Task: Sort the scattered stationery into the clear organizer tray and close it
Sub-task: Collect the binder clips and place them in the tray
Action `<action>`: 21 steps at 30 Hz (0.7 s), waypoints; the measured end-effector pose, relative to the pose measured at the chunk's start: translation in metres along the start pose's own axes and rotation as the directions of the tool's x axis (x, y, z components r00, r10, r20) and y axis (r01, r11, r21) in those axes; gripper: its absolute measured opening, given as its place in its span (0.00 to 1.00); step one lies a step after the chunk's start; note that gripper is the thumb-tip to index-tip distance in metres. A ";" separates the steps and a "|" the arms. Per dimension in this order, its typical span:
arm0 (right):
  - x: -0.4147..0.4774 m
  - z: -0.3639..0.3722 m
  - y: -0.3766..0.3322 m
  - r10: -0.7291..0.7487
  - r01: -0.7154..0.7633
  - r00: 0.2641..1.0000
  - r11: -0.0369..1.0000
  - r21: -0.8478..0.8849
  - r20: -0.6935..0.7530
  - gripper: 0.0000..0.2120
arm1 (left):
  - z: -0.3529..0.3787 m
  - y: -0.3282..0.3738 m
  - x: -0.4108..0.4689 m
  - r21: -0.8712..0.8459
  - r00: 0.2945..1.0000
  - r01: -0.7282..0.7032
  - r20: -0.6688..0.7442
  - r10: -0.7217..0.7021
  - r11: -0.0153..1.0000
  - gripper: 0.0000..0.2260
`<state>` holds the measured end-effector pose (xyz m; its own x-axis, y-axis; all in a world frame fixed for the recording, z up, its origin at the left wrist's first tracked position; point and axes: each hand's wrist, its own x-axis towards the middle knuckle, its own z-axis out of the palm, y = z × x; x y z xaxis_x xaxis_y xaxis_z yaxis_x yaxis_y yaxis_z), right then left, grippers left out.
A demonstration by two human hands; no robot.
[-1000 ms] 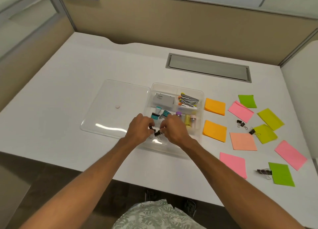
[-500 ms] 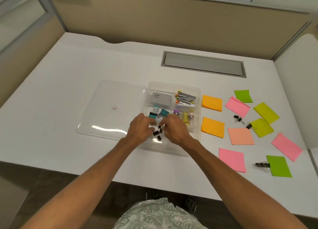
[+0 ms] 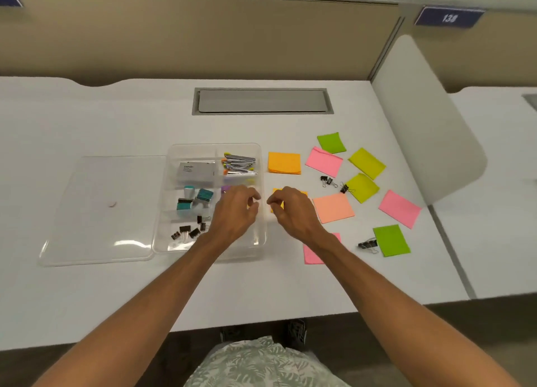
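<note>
The clear organizer tray [image 3: 171, 189] sits mid-desk, its lid [image 3: 98, 212] lying flat to the left. Inside are a white box [image 3: 196, 171], metal clips [image 3: 239, 164], teal-capped items [image 3: 194, 199] and several black binder clips [image 3: 189, 229] in the front left compartment. My left hand [image 3: 236, 212] hovers over the tray's right side, fingers loosely curled, holding nothing. My right hand [image 3: 292, 209] hovers just right of the tray over an orange sticky-note pad [image 3: 276, 200], also holding nothing. Loose binder clips [image 3: 329, 181] lie among the notes; another binder clip [image 3: 368, 244] lies by a green note [image 3: 391, 240].
Orange [image 3: 284, 162], pink [image 3: 324, 162], yellow-green [image 3: 366, 162], salmon [image 3: 333, 208] and pink [image 3: 399, 209] sticky notes are scattered right of the tray. A grey cable hatch [image 3: 263, 100] is set in the desk behind. A white divider panel [image 3: 421, 130] bounds the right.
Both hands have let the black binder clips drop into the tray's front left compartment and moved right, away from them. The view has swung to the right.
</note>
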<state>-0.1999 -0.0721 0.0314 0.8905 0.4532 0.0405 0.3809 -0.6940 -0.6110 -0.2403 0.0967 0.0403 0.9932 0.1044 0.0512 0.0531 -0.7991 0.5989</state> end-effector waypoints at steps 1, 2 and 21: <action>-0.005 -0.009 0.012 0.019 -0.019 1.000 1.000 0.006 -0.018 0.09 | 0.010 0.010 0.003 -0.004 1.000 -0.020 0.017 0.020 1.000 0.07; -0.010 -0.019 0.024 0.039 -0.038 0.999 0.999 0.012 -0.038 0.09 | 0.021 0.021 0.005 -0.007 0.998 -0.042 0.038 0.043 0.999 0.07; -0.085 -0.138 0.188 0.257 -0.253 0.958 0.966 0.045 -0.129 0.08 | 0.183 0.172 0.003 0.083 0.840 -0.324 0.484 0.246 0.942 0.19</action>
<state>-0.1702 -0.3180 0.0219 0.9828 0.1838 -0.0162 0.1317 -0.7603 -0.6361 -0.2093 -0.1487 -0.0033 0.8972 -0.3956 -0.1961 -0.2633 -0.8359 0.4817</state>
